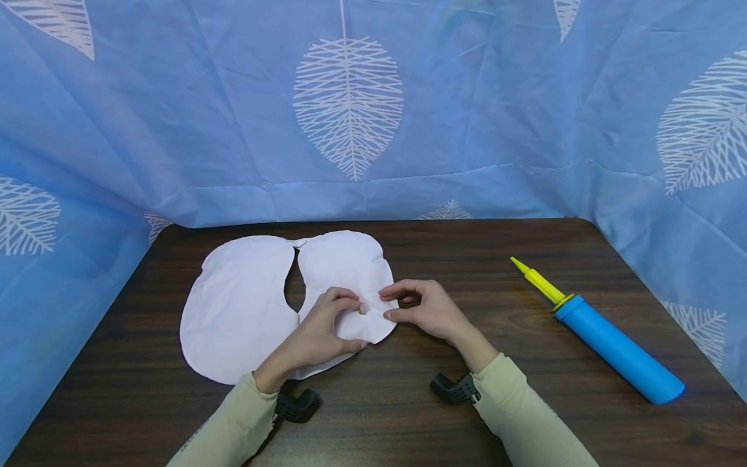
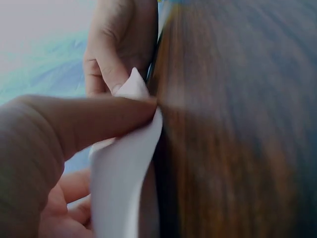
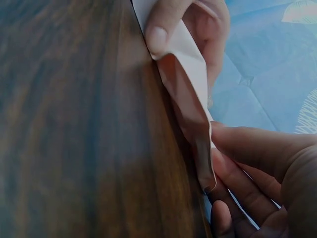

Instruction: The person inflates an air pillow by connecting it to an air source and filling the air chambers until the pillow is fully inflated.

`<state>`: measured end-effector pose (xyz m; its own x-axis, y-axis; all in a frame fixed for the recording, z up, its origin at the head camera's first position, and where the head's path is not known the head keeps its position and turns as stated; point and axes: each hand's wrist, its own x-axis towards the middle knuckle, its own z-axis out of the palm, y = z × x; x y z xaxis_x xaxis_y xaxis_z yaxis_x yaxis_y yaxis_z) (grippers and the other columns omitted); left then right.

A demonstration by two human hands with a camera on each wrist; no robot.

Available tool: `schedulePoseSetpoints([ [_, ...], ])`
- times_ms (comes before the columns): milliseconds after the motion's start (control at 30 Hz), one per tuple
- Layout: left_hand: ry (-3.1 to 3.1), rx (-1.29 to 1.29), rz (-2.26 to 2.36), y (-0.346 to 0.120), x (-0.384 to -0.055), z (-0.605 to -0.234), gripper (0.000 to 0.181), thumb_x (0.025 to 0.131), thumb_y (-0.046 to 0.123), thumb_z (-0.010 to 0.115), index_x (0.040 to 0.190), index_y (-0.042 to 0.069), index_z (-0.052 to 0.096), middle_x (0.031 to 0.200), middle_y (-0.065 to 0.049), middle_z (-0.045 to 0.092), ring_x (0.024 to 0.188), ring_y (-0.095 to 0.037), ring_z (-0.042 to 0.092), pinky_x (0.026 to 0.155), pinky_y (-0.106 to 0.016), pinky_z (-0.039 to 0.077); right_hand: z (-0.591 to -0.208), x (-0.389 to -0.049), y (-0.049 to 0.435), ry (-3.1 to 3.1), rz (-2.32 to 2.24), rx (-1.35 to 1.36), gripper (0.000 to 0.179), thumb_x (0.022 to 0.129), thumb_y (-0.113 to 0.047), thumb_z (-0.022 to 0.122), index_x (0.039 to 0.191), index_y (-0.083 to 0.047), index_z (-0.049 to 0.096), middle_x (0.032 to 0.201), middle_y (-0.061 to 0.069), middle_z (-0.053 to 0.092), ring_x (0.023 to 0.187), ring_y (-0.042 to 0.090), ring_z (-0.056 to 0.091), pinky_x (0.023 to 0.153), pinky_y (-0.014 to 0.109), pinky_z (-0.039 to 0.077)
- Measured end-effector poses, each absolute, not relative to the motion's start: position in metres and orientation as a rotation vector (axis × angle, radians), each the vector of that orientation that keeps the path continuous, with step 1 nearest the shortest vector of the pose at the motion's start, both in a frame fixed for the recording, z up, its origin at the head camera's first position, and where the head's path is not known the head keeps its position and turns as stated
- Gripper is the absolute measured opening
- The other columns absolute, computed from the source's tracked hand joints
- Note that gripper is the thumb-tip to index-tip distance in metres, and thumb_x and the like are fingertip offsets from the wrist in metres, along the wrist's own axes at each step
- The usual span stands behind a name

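A flat white neck pillow (image 1: 239,305), limp and two-lobed with a gap in the middle, lies on the table. A small pale valve (image 1: 364,309) sits on its right lobe. My left hand (image 1: 323,327) grips that lobe, fingertips beside the valve and thumb at the near edge; in the left wrist view the thumb (image 2: 114,116) lies across the white material. At the lobe's right edge, my right hand (image 1: 428,308) pinches the material between thumb and fingers. The right wrist view shows the pillow's edge (image 3: 190,94) raised in a fold between both hands.
A blue hand pump (image 1: 618,350) with a yellow nozzle (image 1: 539,282) lies diagonally at the right of the dark wooden table (image 1: 373,428). Blue cloth (image 1: 467,117) with white leaf prints hangs behind and at both sides. Each wrist carries a black camera mount (image 1: 299,406).
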<state>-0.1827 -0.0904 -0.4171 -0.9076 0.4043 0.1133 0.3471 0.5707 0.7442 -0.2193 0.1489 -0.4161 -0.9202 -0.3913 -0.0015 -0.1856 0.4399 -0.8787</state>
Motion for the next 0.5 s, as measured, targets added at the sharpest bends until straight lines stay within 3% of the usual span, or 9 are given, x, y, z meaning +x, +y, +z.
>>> schedulePoseSetpoints([
  [367,2.790,0.588,1.349,-0.088,-0.184,-0.418,0.036,0.070,0.012,0.084,0.103,0.009,0.071,0.118,0.001,0.057,0.116,-0.020,0.050,0.101,-0.039,0.041,-0.416,-0.219,0.145,2.497,-1.470,-0.543,0.031,0.081,-0.028,0.079,0.111,-0.024,0.072,0.108,-0.008,0.071,0.099,0.014,0.064,0.083,0.032,0.051],
  [500,2.791,0.577,1.361,-0.088,-0.185,-0.419,0.035,0.070,0.011,0.085,0.102,0.009,0.071,0.118,0.001,0.058,0.117,-0.020,0.051,0.101,-0.039,0.042,-0.414,-0.219,0.139,2.521,-1.425,-0.554,0.029,0.081,-0.033,0.078,0.109,-0.026,0.073,0.103,-0.009,0.071,0.090,0.015,0.062,0.075,0.030,0.049],
])
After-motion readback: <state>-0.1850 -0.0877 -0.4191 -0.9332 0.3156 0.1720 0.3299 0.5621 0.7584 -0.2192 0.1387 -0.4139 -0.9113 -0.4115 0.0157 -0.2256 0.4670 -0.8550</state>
